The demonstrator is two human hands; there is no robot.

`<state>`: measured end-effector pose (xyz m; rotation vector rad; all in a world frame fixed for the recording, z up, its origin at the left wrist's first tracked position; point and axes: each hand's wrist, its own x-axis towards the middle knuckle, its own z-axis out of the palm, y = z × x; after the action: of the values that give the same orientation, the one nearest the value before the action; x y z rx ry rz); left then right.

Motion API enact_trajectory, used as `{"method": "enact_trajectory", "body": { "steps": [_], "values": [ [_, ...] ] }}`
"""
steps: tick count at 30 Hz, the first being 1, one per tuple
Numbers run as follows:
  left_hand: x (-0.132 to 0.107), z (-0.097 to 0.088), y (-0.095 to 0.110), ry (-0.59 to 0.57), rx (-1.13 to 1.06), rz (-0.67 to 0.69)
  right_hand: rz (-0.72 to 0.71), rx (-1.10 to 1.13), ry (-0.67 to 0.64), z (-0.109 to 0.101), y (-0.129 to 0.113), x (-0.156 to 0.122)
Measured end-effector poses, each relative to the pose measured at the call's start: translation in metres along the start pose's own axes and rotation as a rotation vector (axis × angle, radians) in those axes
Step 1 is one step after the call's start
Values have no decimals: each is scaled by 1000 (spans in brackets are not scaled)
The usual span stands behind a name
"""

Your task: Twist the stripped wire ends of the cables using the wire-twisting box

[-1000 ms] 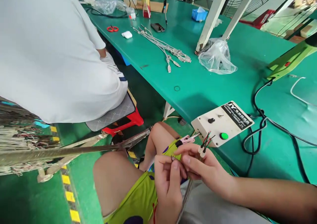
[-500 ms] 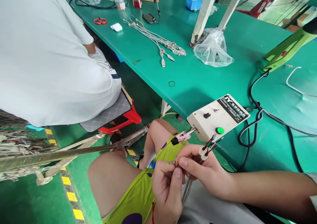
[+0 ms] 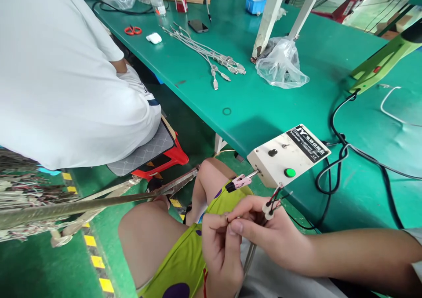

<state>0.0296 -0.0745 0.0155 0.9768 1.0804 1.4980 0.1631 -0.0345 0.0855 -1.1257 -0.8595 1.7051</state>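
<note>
My left hand (image 3: 220,250) and my right hand (image 3: 263,234) meet above my lap, both pinched on the end of a thin cable (image 3: 248,256) that runs down between them. My left thumb and fingers pinch fine wire strands (image 3: 227,219) at the fingertips. My right hand grips the white cable ends with short red and black wires (image 3: 273,201) sticking up. Just above the hands is a beige control box (image 3: 287,155) with a green button (image 3: 290,172), a black knob and a pink clip (image 3: 238,183) at its left corner.
The box sits at the edge of a green table (image 3: 250,91) with black cords (image 3: 332,175), a bundle of grey cables (image 3: 211,56), a plastic bag (image 3: 280,65), red scissors (image 3: 132,30) and a phone (image 3: 198,25). A person in white (image 3: 62,69) sits at left.
The view shifted slightly, so the table and box sit higher. My fingers have worked closer together on the wire ends; the right-hand wire tips dropped a little below the box.
</note>
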Motion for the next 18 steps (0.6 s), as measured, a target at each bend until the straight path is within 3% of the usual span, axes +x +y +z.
{"method": "enact_trajectory", "body": {
  "steps": [11, 18],
  "values": [
    [19, -12, 3, 149, 140, 20, 65, -59, 43, -1, -1, 8],
    [24, -11, 2, 141, 95, 1, 117, -39, 101, -4, 1, 10]
  ]
}}
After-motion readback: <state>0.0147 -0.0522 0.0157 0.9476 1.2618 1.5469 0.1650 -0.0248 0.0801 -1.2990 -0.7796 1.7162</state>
